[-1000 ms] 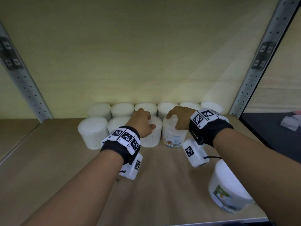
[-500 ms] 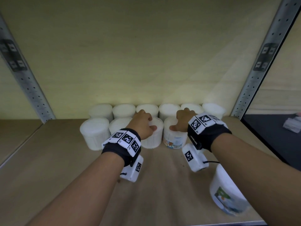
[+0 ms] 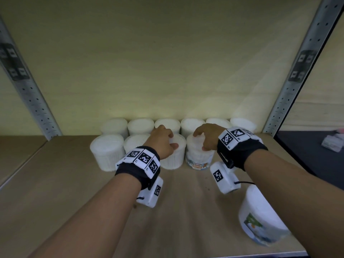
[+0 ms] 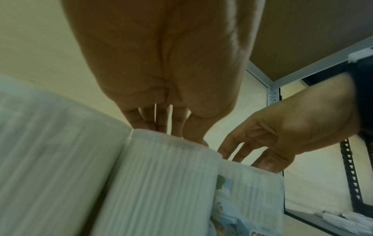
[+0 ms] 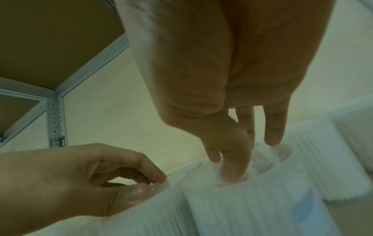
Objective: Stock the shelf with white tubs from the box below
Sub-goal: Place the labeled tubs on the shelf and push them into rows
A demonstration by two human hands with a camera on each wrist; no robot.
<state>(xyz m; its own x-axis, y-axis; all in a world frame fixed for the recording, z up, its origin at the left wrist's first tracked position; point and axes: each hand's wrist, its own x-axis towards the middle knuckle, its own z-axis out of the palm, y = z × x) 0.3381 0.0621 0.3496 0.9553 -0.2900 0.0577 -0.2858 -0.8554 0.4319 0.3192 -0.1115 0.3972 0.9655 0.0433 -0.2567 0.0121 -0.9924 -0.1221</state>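
White tubs stand in two rows at the back of the wooden shelf [image 3: 55,183]. My left hand [image 3: 170,143] grips the lid of a plain front-row tub [image 3: 173,159], fingers curled over the top and thumb on the near rim; the left wrist view shows this tub [image 4: 161,183] under the fingers. My right hand [image 3: 202,139] grips the tub beside it, a labelled cotton-bud tub [image 3: 199,159], with fingers on its lid and thumb at the near rim [image 5: 232,172]. The two tubs stand upright, side by side.
Another labelled tub [image 3: 260,220] leans near the front right edge, under my right forearm. Two more front-row tubs [image 3: 107,151] stand left of my hands. Grey metal uprights [image 3: 31,94] [image 3: 297,71] flank the shelf. Bare board lies at the front left.
Both hands have slid further back on the shelf with their tubs. The right hand's labelled tub now stands level with the front row.
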